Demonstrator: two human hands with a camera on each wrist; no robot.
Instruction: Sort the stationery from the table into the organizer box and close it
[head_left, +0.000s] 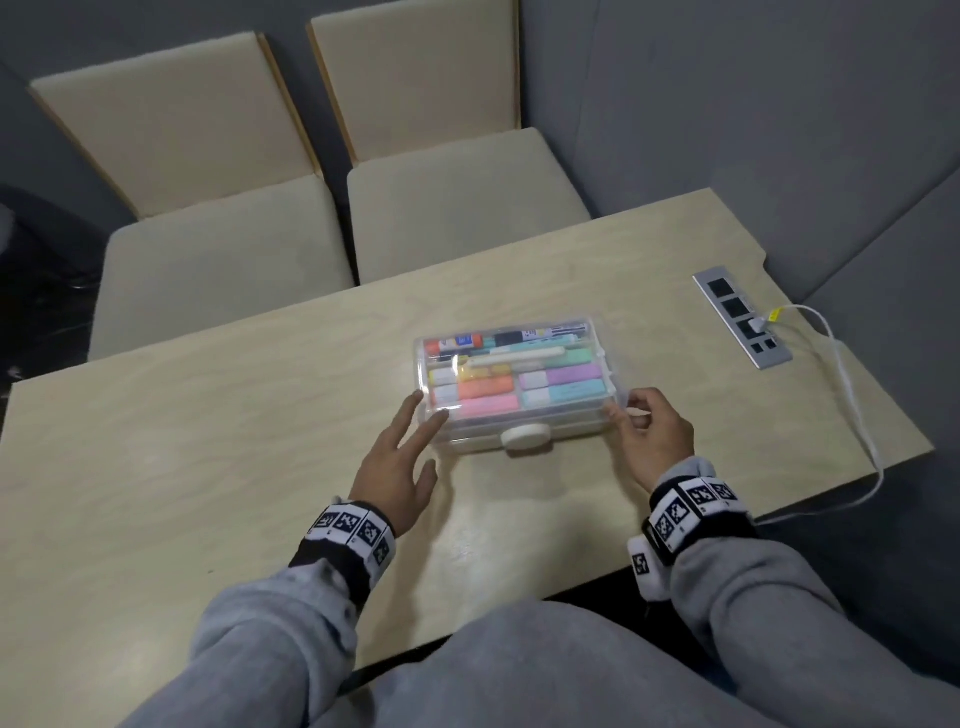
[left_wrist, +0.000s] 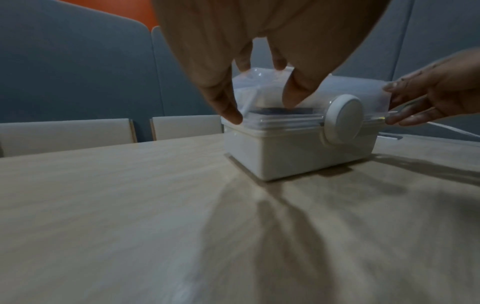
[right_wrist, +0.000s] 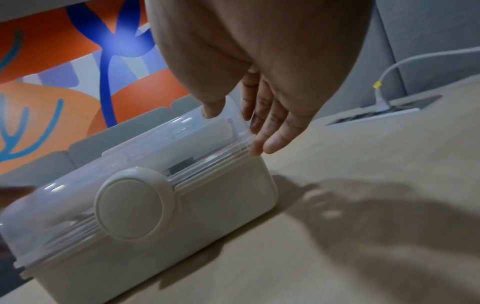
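Left hand (head_left: 396, 467): I see its fingers spread straight, tips touching the lid's left corner.
Organizer box (head_left: 519, 392): mid-table (head_left: 208, 467), markers and highlighters sorted inside, clear lid (left_wrist: 259, 82) down.
Round latch (right_wrist: 133, 203): at the front; whether it is fastened I cannot tell.
Right hand (head_left: 652, 434): fingers loosely curled, fingertips touching the lid's right edge.
Left to do: perhaps only pressing the latch.

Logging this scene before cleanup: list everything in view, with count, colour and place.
organizer box: one, white base, table centre
lid: one, clear, down over the box
latch: one, white, round, box front
stationery: many, pastel markers, inside the box
table: one, pale wood
chairs: two, cream, beyond the table
socket strip: one, grey, table's right
cable: one, white, plugged into the strip
left hand: fingers straight, at lid's left end
right hand: fingertips on lid's right end
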